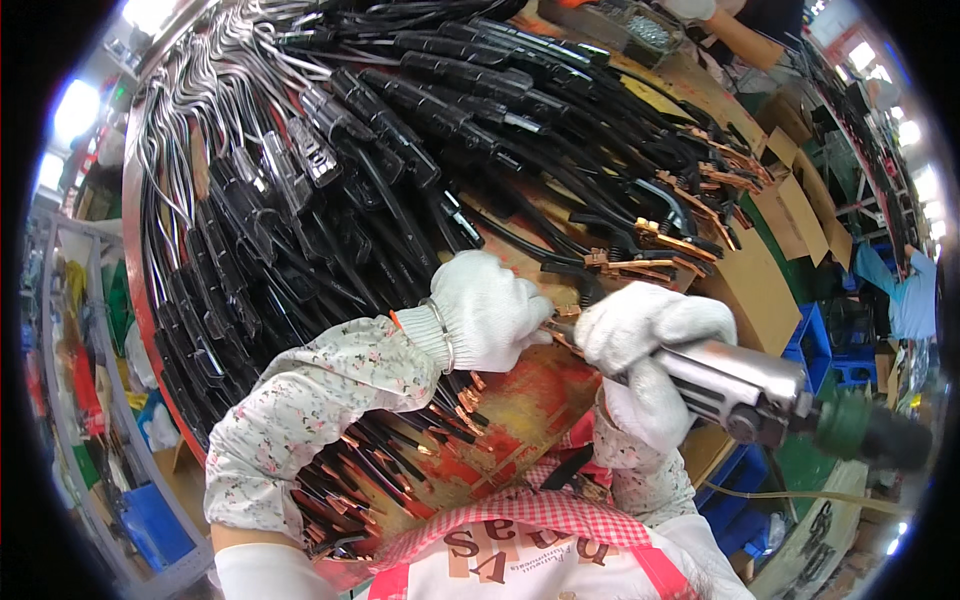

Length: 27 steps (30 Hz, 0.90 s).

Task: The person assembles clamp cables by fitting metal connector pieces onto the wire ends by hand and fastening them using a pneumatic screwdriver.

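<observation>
In the middle of the view, my left hand point(485, 312), in a white knit glove, is closed in a pinch; its fingers hide what they hold. My right hand point(655, 335), gloved too, wraps around a silver power tool point(740, 375) with a green and black rear end. The tool's narrow front end points left and reaches the left fingertips. Just beyond the hands lies a black cable end with a copper-coloured clamp piece point(568, 297). Many black cables with moulded black parts point(400, 130) cover the table, their copper-coloured ends point(690, 240) fanned toward the right.
Shorter cable ends with bare copper tips point(465, 405) lie at the near edge of the worn red table point(530, 400). A cardboard box point(755, 290) and a blue crate point(810, 345) stand at the right. Another person's arm point(745, 38) reaches in at the far right. A metal rack point(90, 400) stands left.
</observation>
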### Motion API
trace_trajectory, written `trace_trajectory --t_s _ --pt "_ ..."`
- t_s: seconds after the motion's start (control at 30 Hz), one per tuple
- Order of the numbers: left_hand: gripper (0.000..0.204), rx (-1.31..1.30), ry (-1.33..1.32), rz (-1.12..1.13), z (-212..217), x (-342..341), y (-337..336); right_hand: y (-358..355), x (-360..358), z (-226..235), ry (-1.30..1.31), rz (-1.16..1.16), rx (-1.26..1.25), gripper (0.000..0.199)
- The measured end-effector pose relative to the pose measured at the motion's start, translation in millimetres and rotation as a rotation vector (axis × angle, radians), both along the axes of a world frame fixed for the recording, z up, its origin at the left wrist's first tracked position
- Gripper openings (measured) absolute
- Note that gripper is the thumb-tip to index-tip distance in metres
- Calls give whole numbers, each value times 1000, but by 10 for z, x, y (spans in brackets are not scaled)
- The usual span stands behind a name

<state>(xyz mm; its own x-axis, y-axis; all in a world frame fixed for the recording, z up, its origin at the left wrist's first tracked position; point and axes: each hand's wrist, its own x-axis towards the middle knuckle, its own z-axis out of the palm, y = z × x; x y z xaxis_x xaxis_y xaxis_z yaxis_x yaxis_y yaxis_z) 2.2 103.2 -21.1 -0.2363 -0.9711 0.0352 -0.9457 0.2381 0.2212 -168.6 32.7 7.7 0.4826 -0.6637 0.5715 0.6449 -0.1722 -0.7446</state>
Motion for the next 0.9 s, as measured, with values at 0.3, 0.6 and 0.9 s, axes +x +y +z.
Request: trace_trajectory --t_s 0.3,0.6,0.9 --pt "20 -155 -2 -9 6 -48 14 -153 -542 8 64 -41 589 29" --pt "13 -302 362 117 519 -196 -350 -328 -2602 -1324 1234 -656 872 45" --pt "47 -614 -4 97 -268 -164 -937 -327 -2798 -1796 1937 -1118 -241 62"
